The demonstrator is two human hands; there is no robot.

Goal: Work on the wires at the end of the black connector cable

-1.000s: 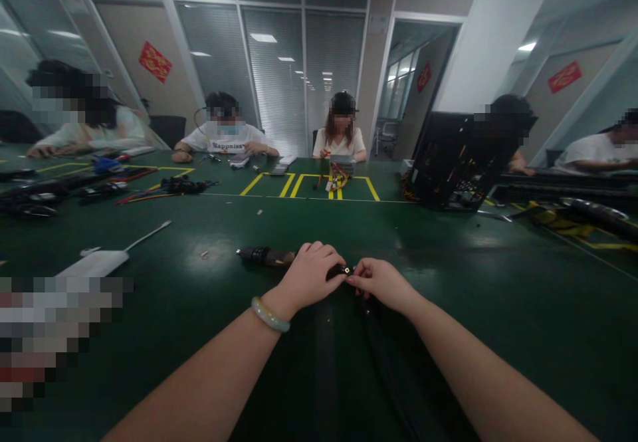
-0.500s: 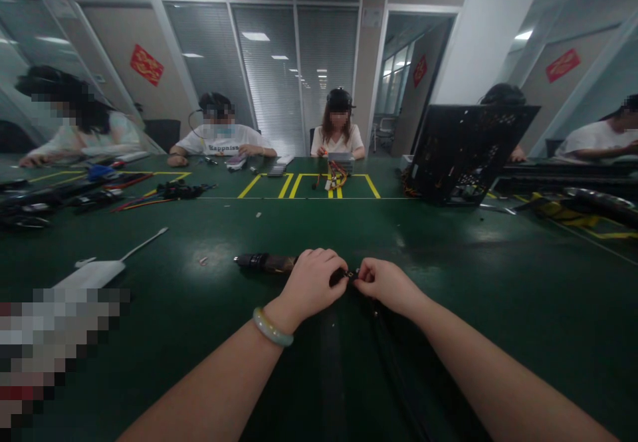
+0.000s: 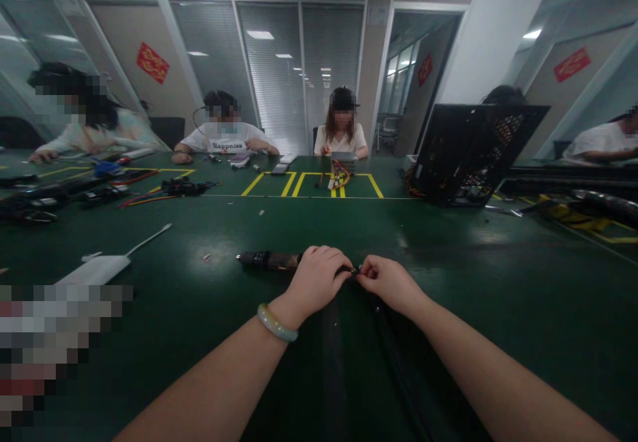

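A dark electric screwdriver (image 3: 266,261) lies sideways on the green table, its tip toward the left. My left hand (image 3: 318,279), with a pale bangle on the wrist, is closed round its rear end and hides that part. Just to the right, my right hand (image 3: 391,284) pinches a small dark plug (image 3: 355,270) between thumb and fingers at the screwdriver's tail. Whether the plug is seated cannot be made out. From below the right hand a black cable (image 3: 387,335) runs down toward the table's near edge.
At left lies a white power adapter-like object (image 3: 97,269) with a thin lead. A black computer case (image 3: 463,156) stands at back right. Bundled cables (image 3: 184,186) lie at back left. Across the table sit several people; one is behind a metal box with coloured wires (image 3: 341,175).
The view has shifted slightly, moving the scene a little to the right. Both hands keep their places at the screwdriver's tail, with the fingers slightly closer together.
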